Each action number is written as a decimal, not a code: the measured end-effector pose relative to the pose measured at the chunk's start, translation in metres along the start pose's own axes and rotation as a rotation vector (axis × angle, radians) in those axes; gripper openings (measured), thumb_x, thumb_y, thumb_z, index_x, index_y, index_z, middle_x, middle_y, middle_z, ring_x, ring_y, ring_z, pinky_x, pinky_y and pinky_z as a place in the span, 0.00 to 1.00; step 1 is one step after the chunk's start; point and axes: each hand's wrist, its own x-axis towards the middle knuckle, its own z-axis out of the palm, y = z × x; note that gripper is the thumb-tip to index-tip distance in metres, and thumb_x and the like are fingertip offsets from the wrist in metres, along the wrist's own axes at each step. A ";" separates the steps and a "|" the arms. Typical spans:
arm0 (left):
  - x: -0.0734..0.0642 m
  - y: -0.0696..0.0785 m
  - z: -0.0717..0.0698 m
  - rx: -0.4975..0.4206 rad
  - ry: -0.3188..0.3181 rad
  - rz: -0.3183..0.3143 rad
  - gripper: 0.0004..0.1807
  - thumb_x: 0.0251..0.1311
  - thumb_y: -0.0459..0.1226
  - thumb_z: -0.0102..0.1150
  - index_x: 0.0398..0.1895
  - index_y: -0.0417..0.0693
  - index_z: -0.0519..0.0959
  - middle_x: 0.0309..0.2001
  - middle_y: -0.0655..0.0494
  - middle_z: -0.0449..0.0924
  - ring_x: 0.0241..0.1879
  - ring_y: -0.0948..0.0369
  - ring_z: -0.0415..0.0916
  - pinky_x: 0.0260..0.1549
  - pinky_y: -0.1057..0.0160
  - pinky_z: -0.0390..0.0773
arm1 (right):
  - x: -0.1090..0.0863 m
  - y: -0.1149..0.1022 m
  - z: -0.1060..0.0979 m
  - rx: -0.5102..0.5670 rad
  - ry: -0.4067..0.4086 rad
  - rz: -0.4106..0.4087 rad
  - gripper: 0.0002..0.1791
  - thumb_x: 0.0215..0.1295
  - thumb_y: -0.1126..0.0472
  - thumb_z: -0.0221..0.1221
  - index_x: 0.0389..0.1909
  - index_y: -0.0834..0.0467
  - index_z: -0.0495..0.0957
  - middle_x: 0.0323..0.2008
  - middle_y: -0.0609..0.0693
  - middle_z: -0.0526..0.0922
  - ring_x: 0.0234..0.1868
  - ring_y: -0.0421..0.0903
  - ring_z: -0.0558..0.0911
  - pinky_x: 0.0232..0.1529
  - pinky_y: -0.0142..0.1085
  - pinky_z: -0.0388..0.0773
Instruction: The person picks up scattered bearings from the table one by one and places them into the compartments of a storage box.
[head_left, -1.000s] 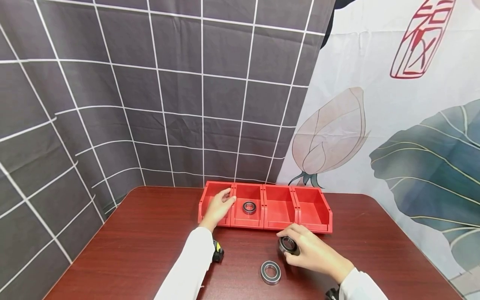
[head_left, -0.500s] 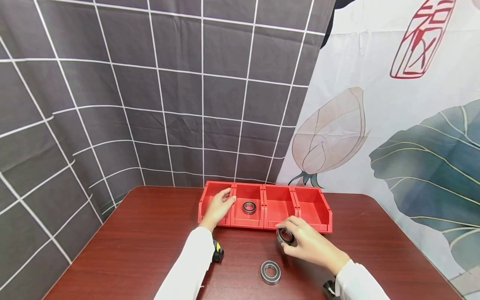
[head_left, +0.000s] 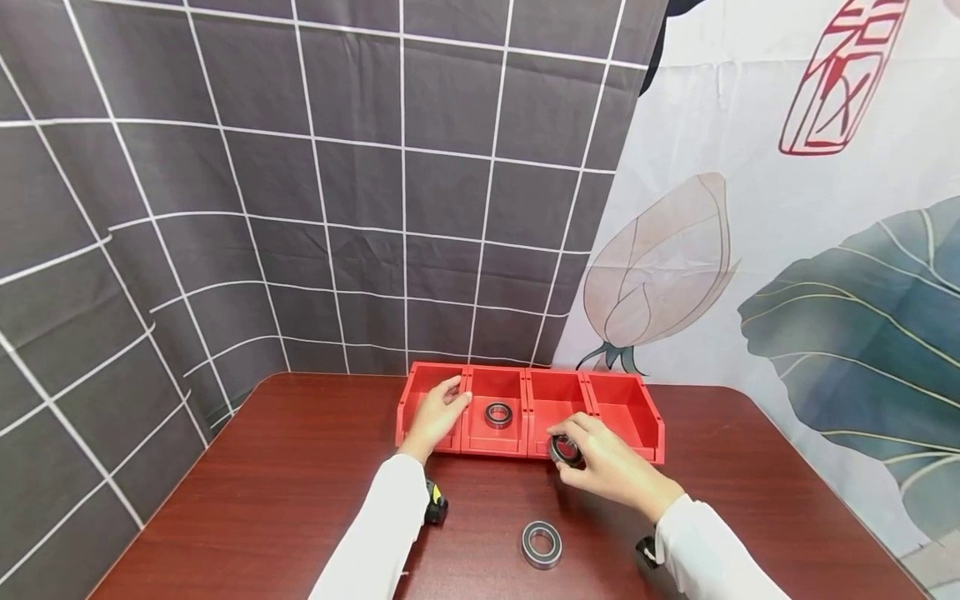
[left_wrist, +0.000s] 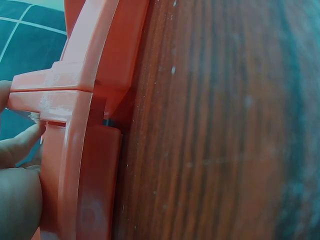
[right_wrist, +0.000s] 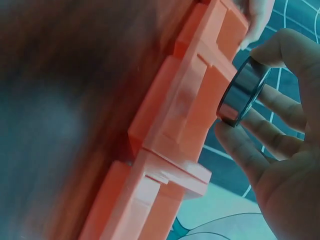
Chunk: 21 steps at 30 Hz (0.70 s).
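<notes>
My right hand (head_left: 618, 462) holds a ball bearing (head_left: 564, 451) by its rim, thumb on one side and fingers on the other. The bearing overlaps the front lip of the third red bin (head_left: 557, 398), counted from the left; in the right wrist view the bearing (right_wrist: 244, 92) is tilted, with a dark glossy outer ring. At the divider between the first two bins, my left hand (head_left: 433, 419) grips the wall, fingers on the first bin's side. Another bearing (head_left: 498, 415) lies in the second bin. A third bearing (head_left: 542, 545) is flat on the table in front.
Four-sided red bins stand joined in a row near the back of the brown wooden table (head_left: 300, 483). The fourth bin (head_left: 626, 417) is at the right end. Behind hangs a dark gridded curtain (head_left: 360, 208), beside a white cloth with a flower print (head_left: 660, 258).
My right hand has carried the bearing forward and slightly left, from above the table to the third bin's front lip. My left hand stays in place.
</notes>
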 end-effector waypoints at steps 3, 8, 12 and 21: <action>0.000 0.001 -0.001 0.007 0.002 -0.002 0.31 0.65 0.44 0.58 0.69 0.45 0.67 0.61 0.44 0.74 0.60 0.48 0.72 0.56 0.50 0.73 | 0.006 0.003 -0.003 -0.015 -0.003 0.017 0.23 0.51 0.56 0.68 0.50 0.51 0.77 0.43 0.42 0.75 0.42 0.37 0.73 0.43 0.33 0.80; 0.001 0.002 -0.001 0.019 -0.001 0.006 0.31 0.65 0.44 0.58 0.69 0.44 0.66 0.61 0.44 0.73 0.60 0.48 0.72 0.56 0.50 0.73 | 0.011 0.009 -0.004 -0.026 -0.019 0.039 0.23 0.52 0.56 0.68 0.51 0.51 0.77 0.42 0.41 0.74 0.41 0.37 0.73 0.43 0.33 0.80; 0.000 0.004 -0.001 0.018 -0.001 0.008 0.31 0.65 0.44 0.58 0.69 0.44 0.66 0.61 0.43 0.73 0.60 0.48 0.72 0.56 0.49 0.73 | 0.014 0.011 -0.003 -0.021 -0.033 0.043 0.24 0.52 0.55 0.68 0.52 0.53 0.77 0.43 0.42 0.75 0.42 0.38 0.73 0.44 0.34 0.80; 0.000 0.002 0.000 0.023 0.000 -0.012 0.31 0.64 0.45 0.59 0.69 0.46 0.67 0.61 0.45 0.73 0.60 0.48 0.72 0.56 0.49 0.73 | 0.025 0.017 -0.003 -0.020 -0.073 0.090 0.25 0.52 0.56 0.68 0.53 0.55 0.77 0.45 0.46 0.76 0.44 0.42 0.75 0.44 0.38 0.81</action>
